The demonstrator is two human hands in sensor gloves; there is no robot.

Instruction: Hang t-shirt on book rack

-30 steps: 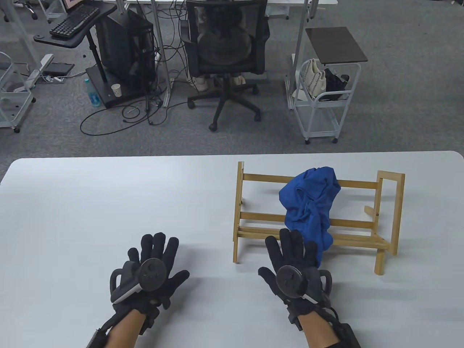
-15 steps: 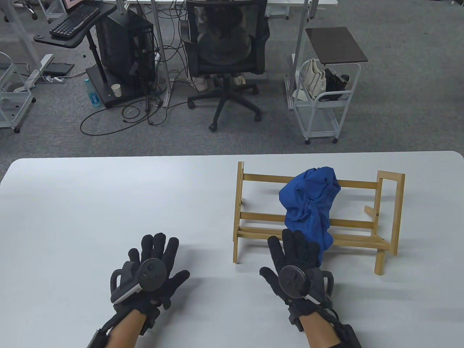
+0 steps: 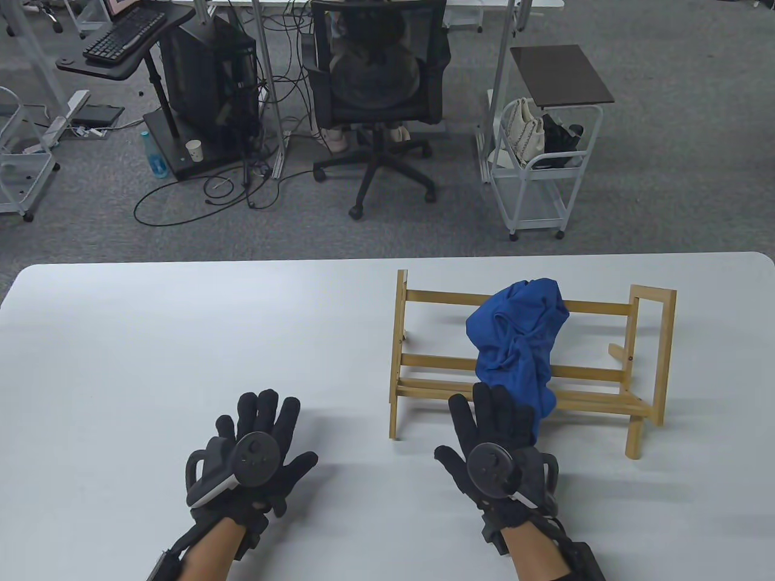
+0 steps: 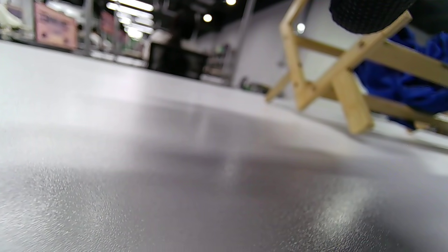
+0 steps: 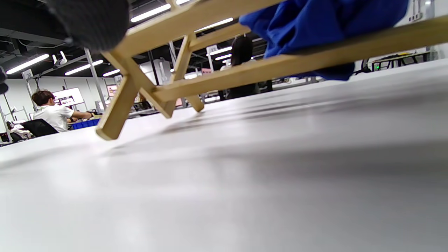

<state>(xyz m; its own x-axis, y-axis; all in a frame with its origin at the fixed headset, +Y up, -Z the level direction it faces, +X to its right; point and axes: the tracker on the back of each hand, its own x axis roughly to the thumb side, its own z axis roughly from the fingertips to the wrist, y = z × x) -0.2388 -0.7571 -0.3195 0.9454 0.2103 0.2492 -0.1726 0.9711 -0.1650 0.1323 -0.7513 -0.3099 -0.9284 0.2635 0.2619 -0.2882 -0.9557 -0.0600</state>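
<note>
A blue t-shirt [image 3: 519, 339] is draped, bunched, over the rails of a wooden book rack [image 3: 642, 351] at the table's right. It also shows in the right wrist view [image 5: 322, 24] and the left wrist view [image 4: 402, 87]. My left hand [image 3: 260, 423] lies flat on the table, fingers spread, empty, left of the rack. My right hand [image 3: 490, 417] lies flat with fingers spread just in front of the rack's near rail, below the shirt's hanging end, holding nothing. The rack shows low in the left wrist view [image 4: 350, 70] and the right wrist view [image 5: 147, 84].
The white table [image 3: 181, 339] stretches bare to the left of the rack. Beyond its far edge stand an office chair [image 3: 378, 91], a white cart [image 3: 536, 181] and a keyboard stand [image 3: 121, 42] on grey carpet.
My right hand has slid slightly to the right and toward the rack. The left hand, shirt and rack have not moved.
</note>
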